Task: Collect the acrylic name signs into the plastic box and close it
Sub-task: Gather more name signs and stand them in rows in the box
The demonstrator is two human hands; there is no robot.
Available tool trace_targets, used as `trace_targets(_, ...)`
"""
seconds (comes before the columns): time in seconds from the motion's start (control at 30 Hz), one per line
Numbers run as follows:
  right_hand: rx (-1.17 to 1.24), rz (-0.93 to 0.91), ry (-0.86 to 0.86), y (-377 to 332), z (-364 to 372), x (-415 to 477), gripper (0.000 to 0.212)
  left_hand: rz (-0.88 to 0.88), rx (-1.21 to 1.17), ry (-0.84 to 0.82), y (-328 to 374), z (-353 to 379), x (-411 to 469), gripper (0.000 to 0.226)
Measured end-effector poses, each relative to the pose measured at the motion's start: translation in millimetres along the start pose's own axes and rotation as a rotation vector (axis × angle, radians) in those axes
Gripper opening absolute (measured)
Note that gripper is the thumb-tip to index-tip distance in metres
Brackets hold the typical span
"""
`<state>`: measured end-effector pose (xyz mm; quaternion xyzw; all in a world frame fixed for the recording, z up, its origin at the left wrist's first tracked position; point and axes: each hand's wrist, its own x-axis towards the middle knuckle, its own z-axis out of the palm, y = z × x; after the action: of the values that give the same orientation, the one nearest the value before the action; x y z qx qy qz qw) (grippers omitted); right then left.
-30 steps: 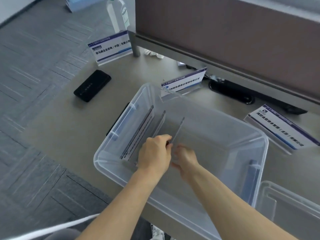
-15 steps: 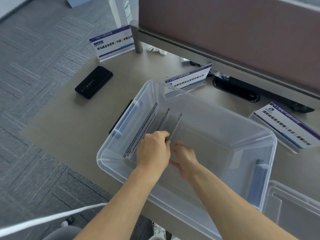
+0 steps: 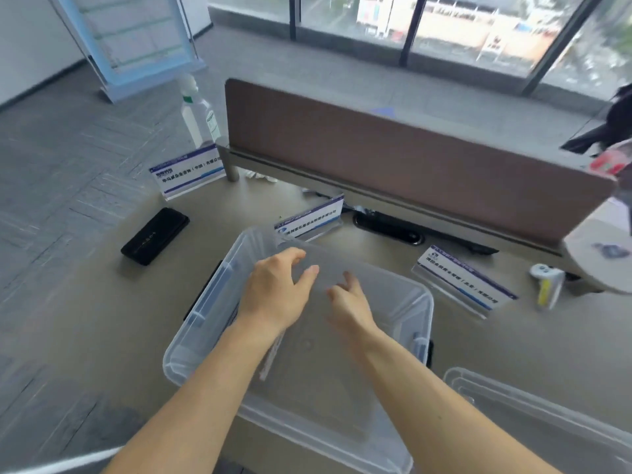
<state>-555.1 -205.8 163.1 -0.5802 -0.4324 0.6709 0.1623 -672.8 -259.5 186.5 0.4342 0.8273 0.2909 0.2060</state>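
Note:
The clear plastic box [image 3: 415, 302] stands open on the desk in front of me. Acrylic signs stand on edge inside along its left wall, mostly hidden behind my left forearm; one edge [image 3: 272, 354] shows. My left hand [image 3: 277, 290] and my right hand [image 3: 347, 304] hover over the box with fingers spread, holding nothing. Three acrylic name signs remain on the desk: one at the far left [image 3: 188, 172], one just behind the box [image 3: 309, 218], one to the right [image 3: 465, 280]. The box's lid [image 3: 547, 422] lies at the lower right.
A black case [image 3: 155, 236] lies left of the box. A spray bottle [image 3: 200, 114] stands by the brown desk partition [image 3: 410, 165]. A small white and yellow bottle [image 3: 547, 285] sits at the right. A black cable slot [image 3: 390, 229] runs under the partition.
Both hands have let go of the sign they were setting in the box and risen above it, fingers now spread. The camera has tilted up, showing the windows.

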Motion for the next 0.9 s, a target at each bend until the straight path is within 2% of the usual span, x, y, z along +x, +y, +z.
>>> trace_targets(0.1, 0.102, -0.149, 0.038, -59, -43, -24, 0.06, 0.099, -0.161, 0.072, 74, -23, 24, 0.039)
trace_targets(0.17, 0.172, -0.28, 0.108, -102, -90, -46, 0.056, 0.192, -0.249, 0.062, 135, -32, 33, 0.039)
trace_targets(0.27, 0.238, -0.374, 0.24, -141, -160, -65, 0.054, 0.253, -0.28, -0.049, 205, -29, 44, 0.042)
trace_targets(0.4, 0.301, -0.36, 0.352, -143, -243, -63, 0.055, 0.207, -0.301, -0.181, 250, 3, 57, 0.047)
trace_targets(0.63, 0.251, -0.286, 0.426, -106, -323, -23, 0.056, 0.115, -0.263, -0.271, 267, 77, 81, 0.048)
trace_targets(0.77, 0.133, -0.243, 0.471, -76, -340, 8, 0.054, 0.038, -0.186, -0.36, 239, 128, 95, 0.05)
trace_targets(0.9, -0.032, -0.182, 0.464, -33, -348, 52, 0.058, -0.077, -0.087, -0.444, 201, 180, 116, 0.066)
